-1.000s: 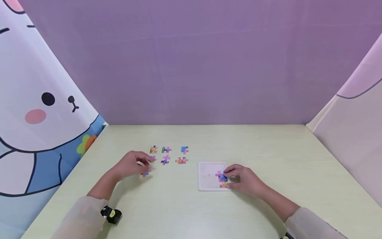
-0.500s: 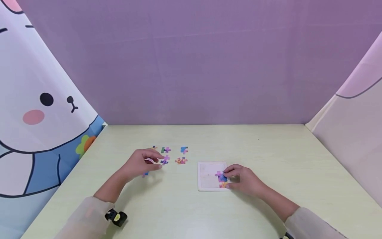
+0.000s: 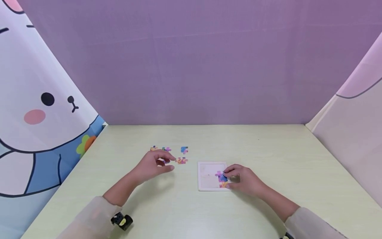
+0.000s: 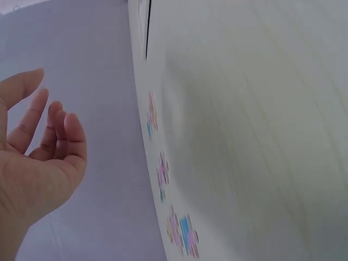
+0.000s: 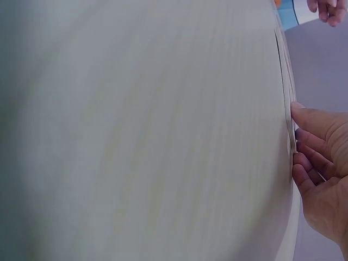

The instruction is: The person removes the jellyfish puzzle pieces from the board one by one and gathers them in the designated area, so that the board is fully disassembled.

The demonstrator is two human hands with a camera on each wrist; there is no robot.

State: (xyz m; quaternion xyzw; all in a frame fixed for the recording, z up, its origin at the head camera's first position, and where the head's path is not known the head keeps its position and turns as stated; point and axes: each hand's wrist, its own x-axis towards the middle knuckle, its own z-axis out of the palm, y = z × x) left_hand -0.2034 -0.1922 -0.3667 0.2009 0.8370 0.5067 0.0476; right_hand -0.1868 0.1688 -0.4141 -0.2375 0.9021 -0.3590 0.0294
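My left hand [image 3: 153, 166] hovers over a group of loose jigsaw pieces with thumb and forefinger apart. In the left wrist view, nothing is between its relaxed fingers. Just beyond its fingertips lies an orange-pink puzzle piece [image 3: 181, 160]; the hand partly covers others. A white square puzzle tray [image 3: 206, 190] lies flat to the right. Along its right side are a purple-blue piece [image 3: 222, 178] and, below that, a yellow-orange piece [image 3: 223, 184]. My right hand [image 3: 246, 181] rests thumb and fingertips, spread apart, on that side, touching the pieces and rim.
Behind the left hand lie a blue-pink piece [image 3: 184, 150], a green-pink piece [image 3: 166, 149] and an orange piece [image 3: 153, 148]. A purple cloth backdrop [image 3: 191, 66] rises at the back edge of the pale table [image 3: 268, 146]. Printed cloth [image 3: 59, 132] hangs at the left.
My left hand has moved right across the loose pieces, from the leftmost ones toward the orange-pink piece, carrying nothing visible. My right hand and the tray have stayed still.
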